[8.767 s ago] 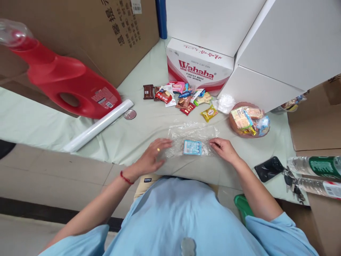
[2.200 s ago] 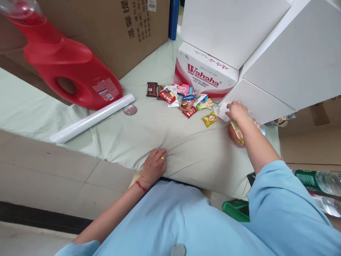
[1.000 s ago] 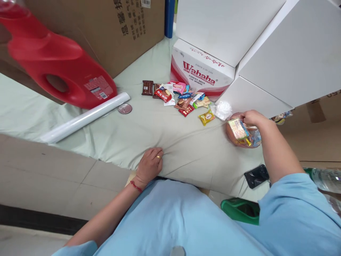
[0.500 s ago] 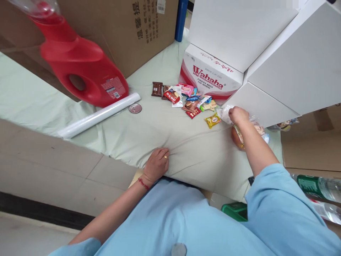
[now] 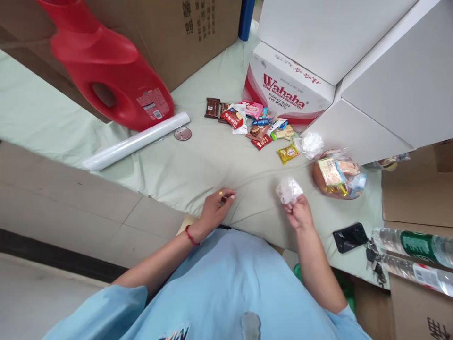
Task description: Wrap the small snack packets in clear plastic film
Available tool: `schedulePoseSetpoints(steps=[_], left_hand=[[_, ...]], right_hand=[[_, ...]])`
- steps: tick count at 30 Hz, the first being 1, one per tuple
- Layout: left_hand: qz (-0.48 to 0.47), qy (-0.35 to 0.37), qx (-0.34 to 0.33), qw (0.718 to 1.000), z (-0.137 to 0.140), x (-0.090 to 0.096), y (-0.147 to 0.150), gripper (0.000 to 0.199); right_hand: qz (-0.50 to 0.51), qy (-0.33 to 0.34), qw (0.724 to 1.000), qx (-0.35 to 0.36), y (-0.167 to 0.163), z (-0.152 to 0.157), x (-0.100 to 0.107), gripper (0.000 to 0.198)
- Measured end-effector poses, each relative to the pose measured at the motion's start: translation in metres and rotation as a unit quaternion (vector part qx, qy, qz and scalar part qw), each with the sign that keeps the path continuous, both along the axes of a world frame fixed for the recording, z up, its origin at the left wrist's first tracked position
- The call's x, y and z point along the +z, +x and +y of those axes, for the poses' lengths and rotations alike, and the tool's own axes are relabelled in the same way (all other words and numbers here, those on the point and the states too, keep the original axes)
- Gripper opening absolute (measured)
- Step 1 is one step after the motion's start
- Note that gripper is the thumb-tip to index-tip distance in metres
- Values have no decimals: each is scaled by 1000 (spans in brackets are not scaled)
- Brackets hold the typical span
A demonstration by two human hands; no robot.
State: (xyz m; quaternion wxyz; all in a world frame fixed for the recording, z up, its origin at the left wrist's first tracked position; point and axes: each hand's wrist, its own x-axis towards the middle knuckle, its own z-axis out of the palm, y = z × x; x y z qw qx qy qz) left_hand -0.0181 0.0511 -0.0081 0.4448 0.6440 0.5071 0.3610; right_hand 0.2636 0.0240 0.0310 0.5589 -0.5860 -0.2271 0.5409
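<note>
My right hand [image 5: 300, 212] is closed around a crumpled, translucent white plastic bag [image 5: 289, 190], held near the front of the cloth-covered surface. A second crumpled white plastic bag [image 5: 312, 145] lies further back, by the white box. My left hand [image 5: 216, 208] is by the front edge, its fingers loosely bent and apart with nothing visible in them. Beyond the hands lies a loose pile of wrapped snacks, with a yellow snack packet [image 5: 288, 153] at its right end. Right of the pile is a brown bowl [image 5: 320, 183] filled with wrapped snacks and some clear plastic.
A red jug [image 5: 116, 71] and a white roll [image 5: 138, 141] lie left, beside a round metal disc [image 5: 183, 133]. A Wahaha carton [image 5: 283, 94] stands at the back. Phone [image 5: 350, 237], keys [image 5: 373, 257] and plastic bottles [image 5: 417, 245] are at the right.
My right hand has come back from beside the white box toward me, with a crumpled plastic bag in it. My left hand has lifted and turned, its fingers loosening.
</note>
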Motion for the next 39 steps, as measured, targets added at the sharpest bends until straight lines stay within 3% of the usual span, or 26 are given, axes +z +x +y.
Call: schedulePoseSetpoints(steps=[3,6,8,10,16,20,23,27,34,36,39], left_hand=[[-51,-36,-82,995,-3,11,26,35],[-59,56,-146,986,-5,15,49,53],[-47,98,-175,979,-5,15,57,36],[-46,86,-184,978,-3,15,57,17],[-77,-69,-170,980,3,15,42,24],[-92,-150,-136,975,2,15,42,32],[-103,-160,-149,970,1,18,45,31],[-114,-170,-187,961,2,25,47,29],[-129,-207,-89,966,11,18,36,32],[-160,-219,-58,961,12,15,34,35],[-182,-231,-49,955,9,15,35,36]], right_hand=[[109,-44,993,-1,-32,-26,-18,30],[170,-61,983,16,-51,-37,-23,32],[182,-69,980,30,-54,-38,-21,35],[180,-68,981,41,-50,-37,-18,37],[161,-88,978,102,-23,-32,-15,43],[108,-56,991,56,-17,-37,-13,41],[55,-8,998,39,-19,-41,-10,45],[14,-29,996,86,-20,-40,-11,43],[45,-67,997,-4,5,-35,-15,44],[-24,-54,998,-23,9,-38,-13,41],[-180,22,983,-12,4,-43,-7,32]])
